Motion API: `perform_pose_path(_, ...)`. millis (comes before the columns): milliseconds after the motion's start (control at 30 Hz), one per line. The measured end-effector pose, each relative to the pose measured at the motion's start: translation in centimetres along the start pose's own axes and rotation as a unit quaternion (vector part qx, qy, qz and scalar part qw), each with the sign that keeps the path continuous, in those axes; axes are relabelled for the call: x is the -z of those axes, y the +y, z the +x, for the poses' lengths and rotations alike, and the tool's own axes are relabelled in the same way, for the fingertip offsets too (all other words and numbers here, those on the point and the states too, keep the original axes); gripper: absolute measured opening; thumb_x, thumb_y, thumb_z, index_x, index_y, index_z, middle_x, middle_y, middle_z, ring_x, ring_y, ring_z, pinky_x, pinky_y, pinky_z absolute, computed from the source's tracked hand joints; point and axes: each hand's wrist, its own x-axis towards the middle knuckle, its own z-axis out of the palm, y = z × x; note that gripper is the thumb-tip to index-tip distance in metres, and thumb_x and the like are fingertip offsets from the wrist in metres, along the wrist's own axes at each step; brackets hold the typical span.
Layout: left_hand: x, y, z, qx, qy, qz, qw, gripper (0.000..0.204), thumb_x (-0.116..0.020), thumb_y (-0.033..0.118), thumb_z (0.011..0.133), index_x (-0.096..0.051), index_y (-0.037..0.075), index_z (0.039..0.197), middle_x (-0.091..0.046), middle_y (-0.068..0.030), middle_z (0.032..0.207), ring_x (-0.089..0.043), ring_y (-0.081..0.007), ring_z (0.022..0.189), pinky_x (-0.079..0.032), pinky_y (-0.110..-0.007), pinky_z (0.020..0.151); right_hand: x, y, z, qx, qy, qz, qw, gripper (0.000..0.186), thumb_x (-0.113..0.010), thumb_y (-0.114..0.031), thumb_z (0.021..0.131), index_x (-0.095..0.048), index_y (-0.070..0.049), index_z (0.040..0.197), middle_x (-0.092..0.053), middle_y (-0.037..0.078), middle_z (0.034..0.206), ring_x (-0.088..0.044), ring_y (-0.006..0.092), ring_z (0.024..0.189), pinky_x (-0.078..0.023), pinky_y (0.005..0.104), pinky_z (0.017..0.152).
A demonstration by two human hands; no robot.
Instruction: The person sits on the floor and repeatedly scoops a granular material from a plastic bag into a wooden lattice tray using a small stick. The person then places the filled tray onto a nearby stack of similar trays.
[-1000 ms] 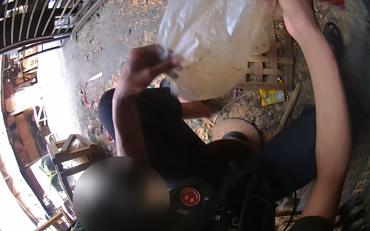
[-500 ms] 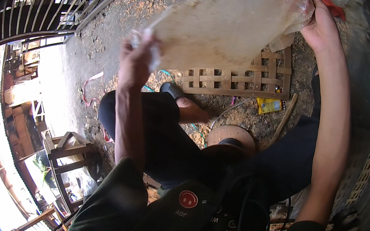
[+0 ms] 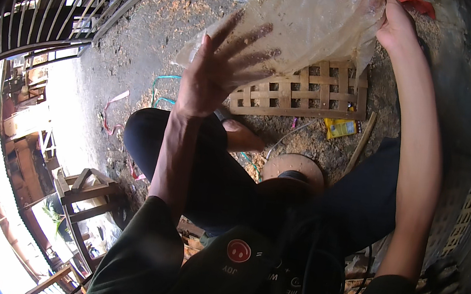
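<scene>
My right hand (image 3: 394,28) grips the upper right edge of a crumpled, dusty translucent plastic bag (image 3: 310,21). My left hand (image 3: 209,76) is open, its fingers spread wide at the bag's lower left; whether they touch it or lie behind a layer of it is not clear. Under the bag lies a woven bamboo panel (image 3: 320,101) on the gritty concrete floor (image 3: 135,52).
Barred slat frames (image 3: 59,2) stand at upper left, a wooden stool (image 3: 88,199) at lower left. Round my legs are a round disc (image 3: 280,167), yellow packet (image 3: 341,127), stick (image 3: 359,144), pink ribbon (image 3: 115,100) and green cord (image 3: 161,79). Red material (image 3: 417,5) lies top right.
My left hand has gone from closed on the bag's edge to open with fingers spread. The bag has been raised and spread out, uncovering more of the woven panel. My right hand has shifted slightly.
</scene>
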Motion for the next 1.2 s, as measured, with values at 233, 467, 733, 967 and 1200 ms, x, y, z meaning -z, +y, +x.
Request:
perform_pose_path(233,0.6,1.6,-1.7,0.006,0.053,-0.114,0.992,0.072,-0.030,0.056,0.105,-0.014,0.014,0.161,-0.030,-0.0259,0.158,-0.042,-0.0502,0.137,-0.038,-0.068,0.108,-1.1,1.4,-1.9,0.077,0.095,-0.191,0.974,0.041,-0.058,-0.038,0.101,-0.062,-0.005,0.125,-0.068,0.008,0.117,-0.063,0.0203,0.107,-0.051,0.0353,0.094)
perform_pose_path(467,3.0,2.2,-3.0,-0.028,0.002,-0.326,0.945,0.069,-0.031,0.053,0.106,-0.017,0.013,0.160,-0.029,-0.0258,0.158,-0.039,-0.0524,0.138,-0.033,-0.073,0.109,-3.1,2.3,-6.1,0.185,0.054,-0.330,0.924,0.057,-0.059,-0.051,0.097,-0.060,-0.003,0.127,-0.065,0.009,0.122,-0.059,0.0211,0.113,-0.045,0.0363,0.098)
perform_pose_path(733,1.6,2.8,-2.1,-0.061,0.053,-0.191,0.978,0.067,-0.023,0.051,0.107,-0.010,0.014,0.161,-0.012,-0.0286,0.163,-0.018,-0.0534,0.147,-0.022,-0.072,0.116,-4.3,4.3,-7.3,0.265,0.026,-0.474,0.839,0.042,-0.051,-0.038,0.104,-0.058,-0.003,0.127,-0.064,0.013,0.121,-0.060,0.0219,0.111,-0.046,0.0330,0.095)
perform_pose_path(967,-0.3,1.7,-0.7,-0.029,0.079,-0.127,0.988,0.075,-0.034,0.061,0.103,-0.014,0.019,0.162,-0.018,-0.0195,0.165,-0.022,-0.0385,0.151,-0.019,-0.060,0.121,-7.7,8.9,-13.6,0.537,-0.329,-0.559,0.539,0.053,-0.054,-0.035,0.102,-0.046,-0.010,0.148,-0.049,0.016,0.148,-0.052,0.0271,0.132,-0.042,0.0437,0.109)
perform_pose_path(1200,0.0,1.4,-0.5,-0.048,0.065,-0.146,0.986,0.072,-0.029,0.059,0.105,-0.014,0.017,0.162,-0.015,-0.0195,0.166,-0.017,-0.0409,0.152,-0.016,-0.063,0.121,-6.3,9.9,-12.4,0.525,-0.159,-0.746,0.377,0.063,-0.047,-0.061,0.099,-0.055,-0.013,0.139,-0.057,0.022,0.137,-0.058,0.0302,0.127,-0.042,0.0499,0.109)
